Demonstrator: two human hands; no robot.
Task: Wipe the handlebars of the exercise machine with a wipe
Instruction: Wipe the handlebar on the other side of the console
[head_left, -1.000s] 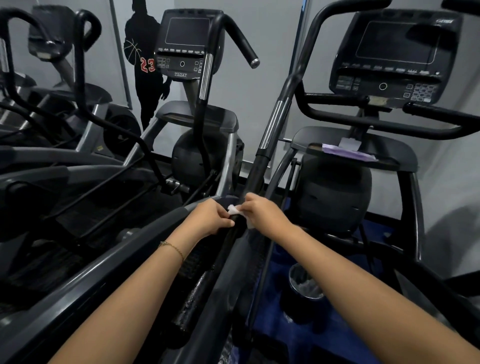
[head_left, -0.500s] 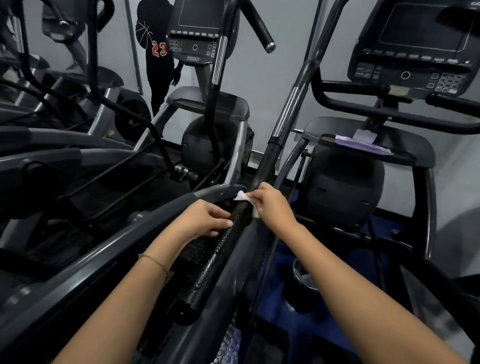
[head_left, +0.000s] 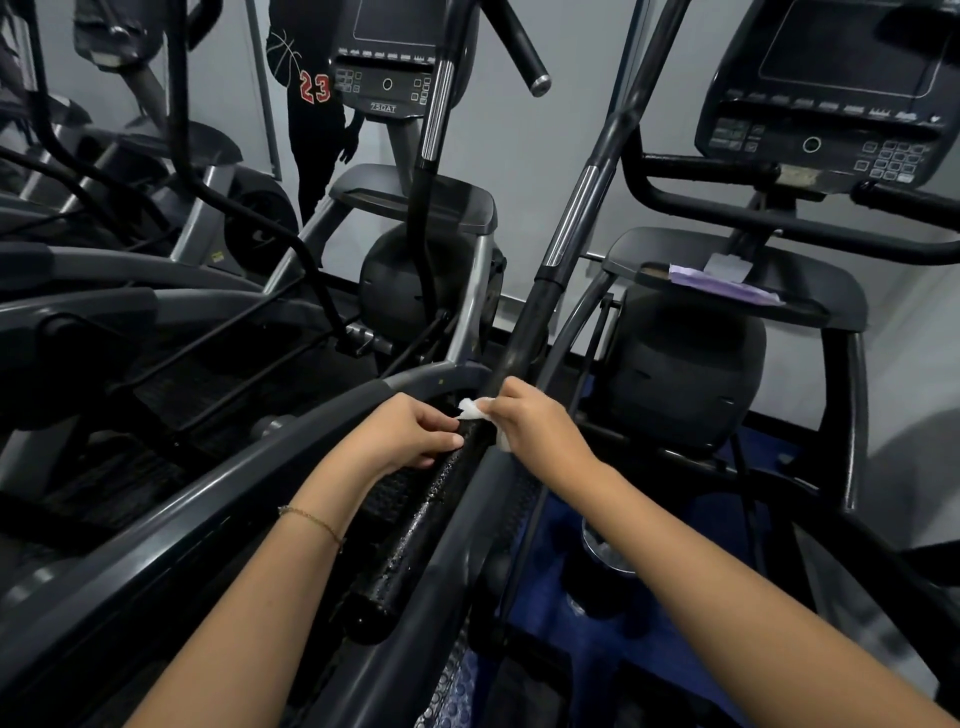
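A long black handlebar (head_left: 415, 525) of the exercise machine runs from the lower middle up toward the top right, its foam grip wet and shiny. My right hand (head_left: 535, 423) holds a white wipe (head_left: 474, 408) wrapped against the bar from the right side. My left hand (head_left: 415, 434) curls round the same bar from the left, thumb on the grip just below the wipe. Part of the wipe is hidden under my right fingers.
The machine's console (head_left: 831, 88) and fixed black handles (head_left: 779, 218) are at the upper right, with a purple packet (head_left: 722, 283) on its shroud. A second machine (head_left: 405, 78) stands behind, others to the left. A dark cup (head_left: 602, 561) sits on the blue floor.
The view has dipped and closed in. My left hand let go of the wipe's end and settled on the grip just below it. My right hand kept the wipe on the bar.
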